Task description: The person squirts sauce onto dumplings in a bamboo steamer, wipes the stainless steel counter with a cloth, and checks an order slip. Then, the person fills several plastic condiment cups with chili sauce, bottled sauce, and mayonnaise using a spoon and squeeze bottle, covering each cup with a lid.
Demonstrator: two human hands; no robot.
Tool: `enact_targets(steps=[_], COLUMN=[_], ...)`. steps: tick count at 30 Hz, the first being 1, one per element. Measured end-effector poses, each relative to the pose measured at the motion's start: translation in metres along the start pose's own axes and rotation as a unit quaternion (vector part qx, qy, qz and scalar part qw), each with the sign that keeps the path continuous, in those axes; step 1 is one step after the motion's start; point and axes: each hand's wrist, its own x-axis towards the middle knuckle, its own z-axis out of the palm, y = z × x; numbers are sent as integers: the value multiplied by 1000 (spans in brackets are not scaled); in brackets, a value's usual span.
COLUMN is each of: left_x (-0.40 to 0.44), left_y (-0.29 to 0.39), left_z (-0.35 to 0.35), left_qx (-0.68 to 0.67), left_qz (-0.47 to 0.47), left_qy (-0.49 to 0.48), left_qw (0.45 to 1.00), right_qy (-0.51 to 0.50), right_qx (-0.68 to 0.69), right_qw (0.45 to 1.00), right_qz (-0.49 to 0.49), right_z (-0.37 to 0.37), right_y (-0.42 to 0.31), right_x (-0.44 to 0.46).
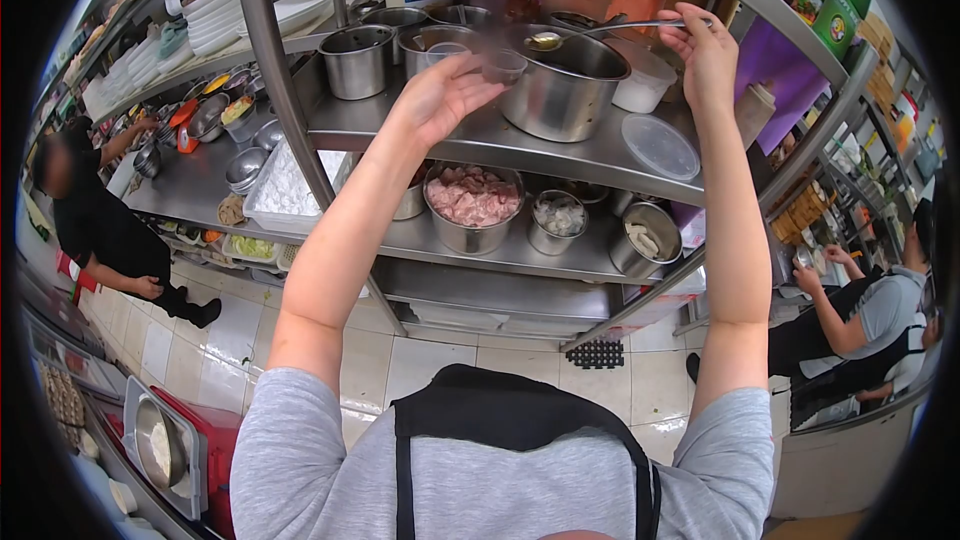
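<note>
My right hand [700, 52] is closed on the handle of a long metal spoon [640, 26]. The spoon's bowl, with something yellowish in it, is over the rim of a large steel pot [560, 105]. My left hand [450, 100] reaches to the pot's left side, its fingers at a small clear plastic cup [503, 67] that it appears to hold. Part of the cup's outline is blurred. A clear round lid [660, 147] lies on the shelf right of the pot, near a white tub [643, 80]. More steel pots [358, 65] stand left of my left hand.
On the shelf below are a pot of raw pink meat [474, 202], a smaller pot of whitish pieces [559, 215] and another pot [645, 240]. A metal post [280, 70] rises at the left. Other people [110, 210] stand at left and right.
</note>
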Motion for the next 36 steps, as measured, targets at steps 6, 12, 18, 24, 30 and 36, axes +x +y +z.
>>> enact_targets(steps=[6, 12, 18, 24, 30, 36], left_x=[-1, 0, 0, -3, -1, -1], left_y=[1, 1, 3, 4, 4, 3], left_z=[2, -1, 2, 5, 4, 2], left_qx=[0, 12, 23, 28, 21, 22], left_qz=[1, 5, -1, 7, -2, 1], left_qy=[-7, -12, -18, -15, -8, -4], left_qw=[1000, 1000, 1000, 999, 1000, 1000], right_qy=[-87, -118, -107, -14, 44, 65], right_qx=[-238, -192, -68, 19, 82, 97], right_qw=[967, 969, 980, 988, 985, 983], right_qz=[-8, 100, 155, 155, 147, 144], right_z=[2, 8, 2, -11, -23, -34], right_y=[42, 29, 30, 39, 51, 54], right_x=[-7, -14, -16, -11, -3, 5])
